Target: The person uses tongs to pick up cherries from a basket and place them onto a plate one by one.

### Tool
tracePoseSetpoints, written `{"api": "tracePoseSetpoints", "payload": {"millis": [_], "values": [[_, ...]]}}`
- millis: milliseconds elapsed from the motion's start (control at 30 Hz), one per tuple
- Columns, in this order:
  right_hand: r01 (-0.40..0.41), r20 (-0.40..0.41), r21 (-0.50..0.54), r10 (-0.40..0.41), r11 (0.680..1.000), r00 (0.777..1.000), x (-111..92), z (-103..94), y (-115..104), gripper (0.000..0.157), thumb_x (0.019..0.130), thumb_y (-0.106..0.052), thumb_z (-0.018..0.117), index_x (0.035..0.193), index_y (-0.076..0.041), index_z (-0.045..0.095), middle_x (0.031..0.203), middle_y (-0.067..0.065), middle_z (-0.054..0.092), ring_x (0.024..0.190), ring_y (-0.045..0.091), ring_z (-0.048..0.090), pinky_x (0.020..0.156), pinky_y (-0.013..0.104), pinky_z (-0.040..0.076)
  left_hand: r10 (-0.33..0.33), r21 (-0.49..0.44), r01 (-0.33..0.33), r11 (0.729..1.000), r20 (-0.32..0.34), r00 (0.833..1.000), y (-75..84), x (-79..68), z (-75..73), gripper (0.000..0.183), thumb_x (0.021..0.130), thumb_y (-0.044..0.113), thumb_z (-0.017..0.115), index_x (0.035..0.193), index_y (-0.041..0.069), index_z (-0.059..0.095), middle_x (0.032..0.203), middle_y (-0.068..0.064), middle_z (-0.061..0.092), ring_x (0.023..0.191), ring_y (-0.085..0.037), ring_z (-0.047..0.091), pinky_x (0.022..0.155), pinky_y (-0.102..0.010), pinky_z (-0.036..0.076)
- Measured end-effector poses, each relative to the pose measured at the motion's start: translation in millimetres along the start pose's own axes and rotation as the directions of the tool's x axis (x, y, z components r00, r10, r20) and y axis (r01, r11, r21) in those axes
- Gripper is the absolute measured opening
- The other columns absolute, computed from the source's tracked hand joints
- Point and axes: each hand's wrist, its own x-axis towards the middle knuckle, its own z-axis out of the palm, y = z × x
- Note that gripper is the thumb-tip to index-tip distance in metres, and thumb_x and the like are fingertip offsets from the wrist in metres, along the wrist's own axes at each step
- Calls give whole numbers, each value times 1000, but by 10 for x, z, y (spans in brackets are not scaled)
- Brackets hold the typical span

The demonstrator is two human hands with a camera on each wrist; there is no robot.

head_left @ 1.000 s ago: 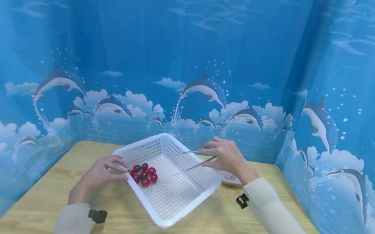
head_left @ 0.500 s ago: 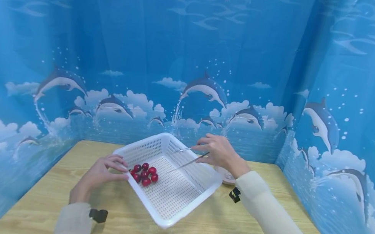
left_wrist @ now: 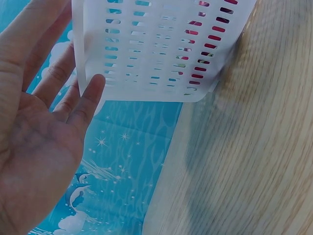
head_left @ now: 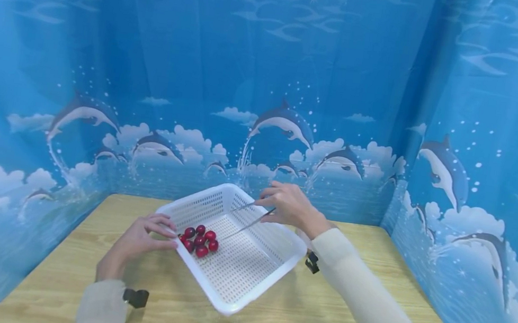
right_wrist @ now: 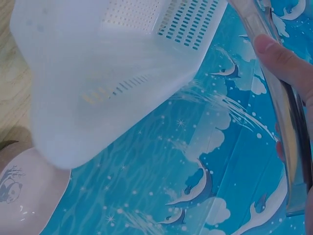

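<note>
A white perforated plastic basket (head_left: 241, 271) stands on the table, one corner toward me. Several dark red cherries (head_left: 201, 251) lie together at its left side. My left hand (head_left: 138, 243) holds the left rim, with fingers on both sides of it in the left wrist view. In my right hand (head_left: 288, 207) are metal tongs (head_left: 248, 226), gripped partway along with the thumb (right_wrist: 281, 56) pressed on one arm. The two tong arms stand apart and reach down into the basket. Their lower tip is just right of the cherries, with nothing between the arms.
A pale bowl (right_wrist: 34, 191) with a panda print stands behind the basket's right corner, mostly hidden by my right forearm in the head view. The wooden table (head_left: 165, 310) ends at a blue dolphin curtain (head_left: 268, 77) at the back and sides.
My right hand has moved left over the basket, bringing the tong tips closer to the cherries. My right forearm now covers most of the bowl. Left hand and basket stay put.
</note>
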Motion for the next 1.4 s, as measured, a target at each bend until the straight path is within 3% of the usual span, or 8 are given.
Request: {"api": "tracePoseSetpoints", "payload": {"millis": [300, 533, 800, 1167, 1400], "values": [[-61, 143, -8, 61, 998, 988, 199, 79, -105, 39, 79, -37, 89, 116, -28, 78, 115, -6, 78, 103, 15, 67, 81, 28, 59, 19, -2, -19, 1000, -7, 1000, 17, 1, -2, 25, 76, 19, 92, 95, 6, 82, 124, -16, 73, 130, -40, 54, 113, -68, 40], [-81, 247, -43, 89, 996, 965, 380, 137, -197, 36, 80, -38, 88, 114, -32, 78, 121, -6, 77, 128, 22, 66, 107, 40, 56, 6, -1, -6, 1000, -3, 1000, 21, -3, -6, 26, 76, 19, 92, 96, 6, 81, 125, -16, 72, 130, -40, 54, 113, -67, 42], [3, 319, -111, 33, 994, 947, 510, 223, -274, 36, 80, -41, 87, 113, -33, 79, 117, -8, 77, 112, 16, 68, 83, 28, 61, 7, 3, -7, 1000, 2, 1000, 6, -1, -9, 27, 77, 23, 91, 97, 7, 82, 125, -15, 72, 130, -39, 54, 113, -66, 43], [28, 402, -177, 46, 984, 915, 615, 346, -384, 33, 81, -40, 86, 113, -35, 78, 117, -10, 75, 106, 10, 67, 89, 26, 59, 16, 5, -16, 1000, -1, 1000, -25, 4, -2, 26, 76, 21, 92, 95, 7, 82, 123, -15, 73, 129, -39, 55, 113, -66, 43], [55, 417, -200, 34, 978, 908, 638, 371, -423, 31, 83, -39, 85, 112, -35, 78, 116, -10, 75, 104, 10, 66, 86, 24, 59, -11, -7, 11, 1000, 9, 1000, -21, 13, -10, 28, 76, 23, 91, 97, 7, 81, 125, -16, 72, 132, -40, 53, 115, -68, 39]]}}
